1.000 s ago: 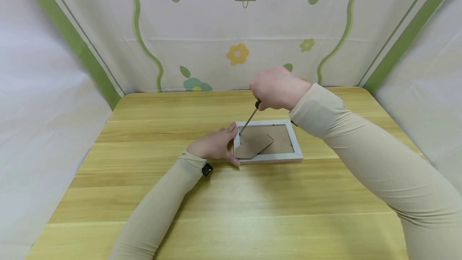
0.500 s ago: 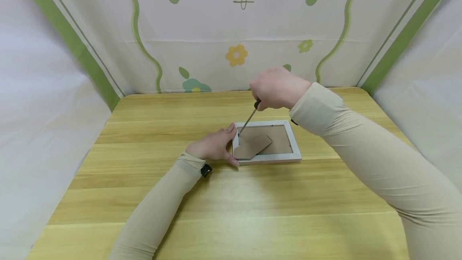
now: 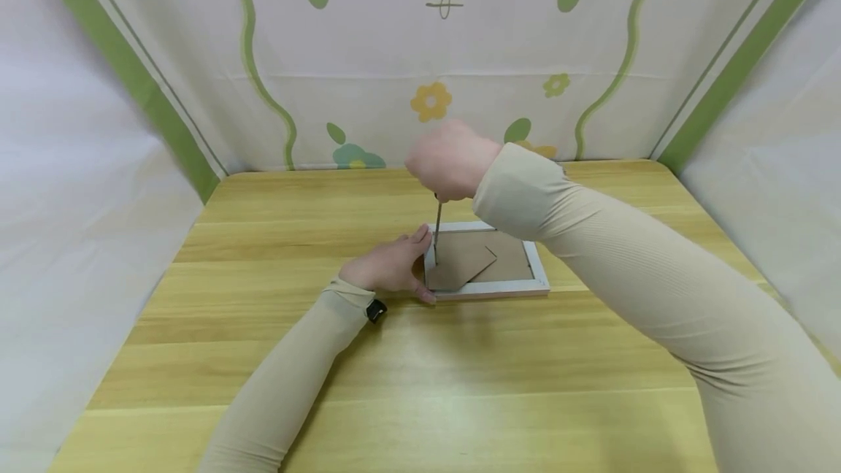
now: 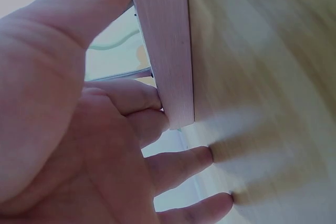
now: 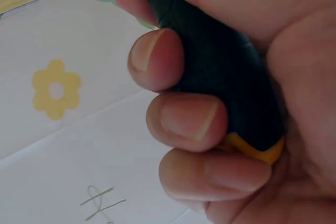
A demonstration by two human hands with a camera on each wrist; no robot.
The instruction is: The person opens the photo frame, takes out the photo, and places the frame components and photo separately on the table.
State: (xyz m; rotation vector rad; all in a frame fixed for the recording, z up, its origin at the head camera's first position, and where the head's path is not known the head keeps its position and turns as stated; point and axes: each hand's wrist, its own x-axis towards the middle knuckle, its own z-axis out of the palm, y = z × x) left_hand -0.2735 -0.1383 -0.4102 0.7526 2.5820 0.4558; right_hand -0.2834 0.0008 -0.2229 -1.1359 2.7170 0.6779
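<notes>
The frame (image 3: 506, 287) is laid back-up on the far half of the surface (image 3: 407, 371), presumably for access. The screwdriver (image 3: 438, 221) is stood nearly upright, tip beside the left hand (image 3: 384, 263) at the brown flap (image 3: 463, 268); exact contact too small to tell. Left grip is spread, only pressed along the frame's short side, likely against slipping. The dark handle (image 5: 226, 72) is fully wrapped by the right hand (image 3: 450, 160), raised above, forearm (image 3: 657, 290) slanted in.

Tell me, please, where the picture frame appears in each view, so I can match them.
Head: picture frame, just right of and below centre.
Left wrist: its side edge runs down from top centre.
Right wrist: not in it.
Shared landmark: wooden table, in all three views.
</notes>
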